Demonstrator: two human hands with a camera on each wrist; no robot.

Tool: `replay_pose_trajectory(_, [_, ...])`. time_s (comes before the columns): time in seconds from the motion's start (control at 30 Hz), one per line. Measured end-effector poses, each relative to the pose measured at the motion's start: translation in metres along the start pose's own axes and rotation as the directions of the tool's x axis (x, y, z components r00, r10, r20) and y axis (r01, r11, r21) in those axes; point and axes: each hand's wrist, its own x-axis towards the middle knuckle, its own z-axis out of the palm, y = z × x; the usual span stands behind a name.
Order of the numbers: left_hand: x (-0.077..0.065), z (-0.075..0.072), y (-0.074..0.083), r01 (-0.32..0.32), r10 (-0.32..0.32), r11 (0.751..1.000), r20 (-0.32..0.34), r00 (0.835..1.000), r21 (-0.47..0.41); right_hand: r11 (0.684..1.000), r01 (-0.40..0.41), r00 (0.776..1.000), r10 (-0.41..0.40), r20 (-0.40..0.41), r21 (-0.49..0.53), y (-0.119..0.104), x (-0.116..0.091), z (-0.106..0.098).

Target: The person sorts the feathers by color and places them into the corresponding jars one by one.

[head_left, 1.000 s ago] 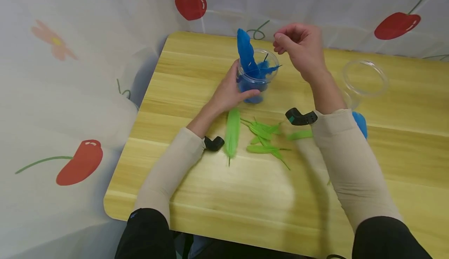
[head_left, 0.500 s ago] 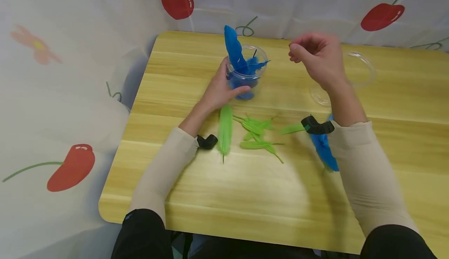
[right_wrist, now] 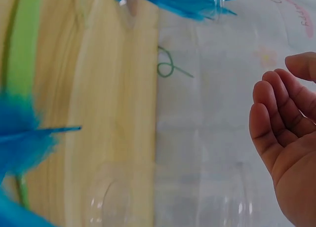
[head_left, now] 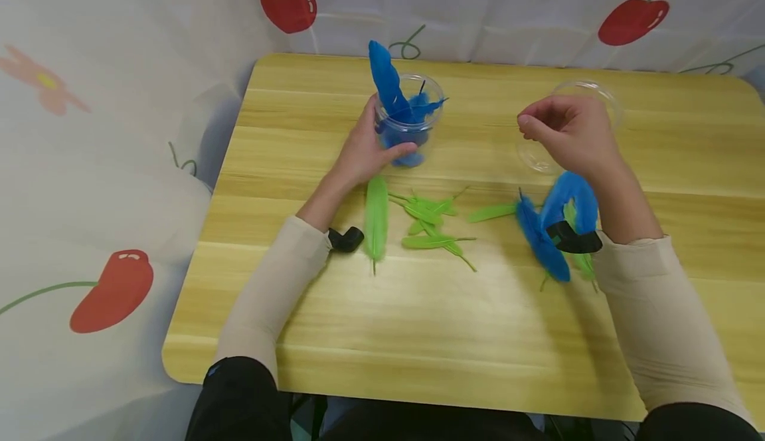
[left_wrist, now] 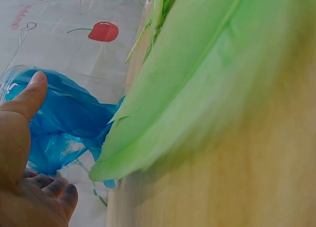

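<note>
My left hand point(head_left: 366, 152) grips a clear plastic cup point(head_left: 412, 126) near the back of the table, thumb across its front. Blue feathers point(head_left: 386, 79) fill the cup, and one stands tall above the rim. In the left wrist view the thumb lies over the blue feathers point(left_wrist: 74, 108) inside the cup. My right hand point(head_left: 570, 129) hovers in the air to the right, its fingers point(right_wrist: 264, 123) loosely bent, holding nothing visible. Just behind and below it lies a second clear container point(head_left: 617, 105), partly hidden by the hand.
A single green feather point(head_left: 376, 218) lies before the cup, beside a loose pile of green feathers point(head_left: 427, 215). Blue feathers point(head_left: 540, 242) and more green ones lie under my right wrist. A curtain printed with cherries point(head_left: 633, 21) hangs behind the table.
My right hand has moved away from the cup, to the right and toward me, uncovering blue feathers on the table. My left hand still holds the cup. The head view has shifted slightly.
</note>
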Motion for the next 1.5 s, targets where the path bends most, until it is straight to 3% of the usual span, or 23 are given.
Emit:
replay_pose_trajectory(0.4, [-0.002, -0.004, -0.005, -0.011, 0.011, 1.000, -0.019, 1.000, -0.012, 0.994, -0.065, 0.995, 0.072, 0.076, -0.090, 0.032, -0.016, -0.003])
replay_pose_trajectory(0.63, [-0.002, -0.004, -0.003, -0.002, 0.002, 1.000, -0.015, 1.000, -0.006, 0.984, -0.051, 0.987, 0.075, 0.139, -0.173, 0.045, -0.023, 0.000])
replay_pose_trajectory(1.03, [-0.001, 0.001, -0.003, -0.005, 0.005, 1.000, -0.011, 1.000, -0.005, 0.947, -0.059, 0.938, 0.161, 0.307, -0.316, 0.064, -0.034, 0.003])
replay_pose_trajectory(1.5, [0.000, 0.001, 0.000, 0.002, -0.002, 1.000, -0.012, 1.000, 0.007, 0.936, -0.010, 0.890, 0.168, 0.424, -0.351, 0.068, -0.033, 0.006])
